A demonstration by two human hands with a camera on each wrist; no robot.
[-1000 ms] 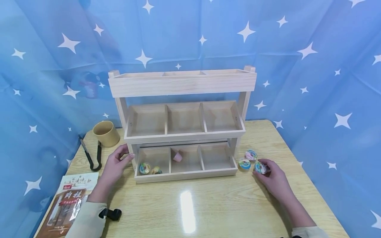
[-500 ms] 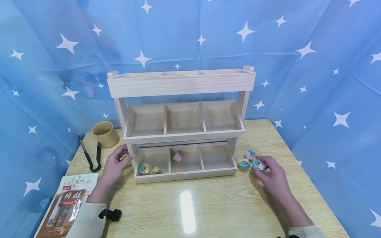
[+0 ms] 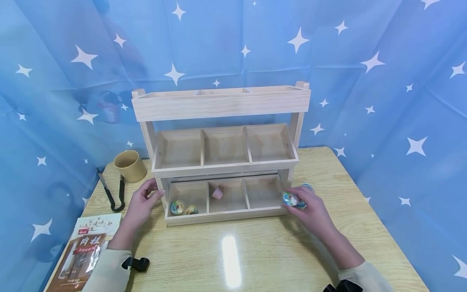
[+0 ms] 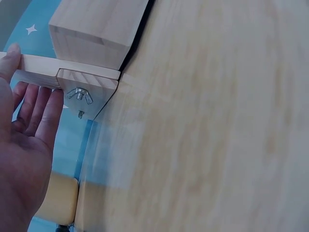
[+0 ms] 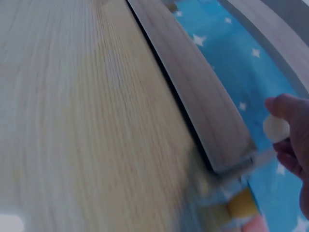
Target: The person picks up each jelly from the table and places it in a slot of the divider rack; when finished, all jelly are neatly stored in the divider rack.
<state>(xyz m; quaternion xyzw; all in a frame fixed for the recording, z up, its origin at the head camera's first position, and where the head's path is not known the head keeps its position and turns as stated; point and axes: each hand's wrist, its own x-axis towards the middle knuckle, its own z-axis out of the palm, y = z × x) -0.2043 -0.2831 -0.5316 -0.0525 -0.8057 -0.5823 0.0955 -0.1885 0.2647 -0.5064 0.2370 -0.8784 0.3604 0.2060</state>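
Observation:
My right hand (image 3: 311, 213) pinches a small jelly cup (image 3: 290, 198) with a printed lid, at the right end of the wooden rack's (image 3: 228, 219) bottom tier. In the right wrist view the cup's pale round base (image 5: 276, 128) shows between thumb and fingers. My left hand (image 3: 142, 202) holds the rack's lower left post, thumb on one side and fingers on the other, beside a wing nut (image 4: 79, 95). Two jelly cups (image 3: 177, 207) lie in the bottom left compartment, and a pink cup (image 3: 217, 193) lies tipped in the middle one.
Other jelly cups, one of them yellow (image 5: 243, 203), stand on the table partly hidden by my right hand. At the left are a tan mug (image 3: 130, 166), black-handled tongs (image 3: 113, 194) and a brown food packet (image 3: 82, 259). A starry blue curtain (image 3: 226, 44) hangs behind.
My right hand has picked a jelly cup from the group on the right and carried it left to the rack's end. My left hand stays at the post.

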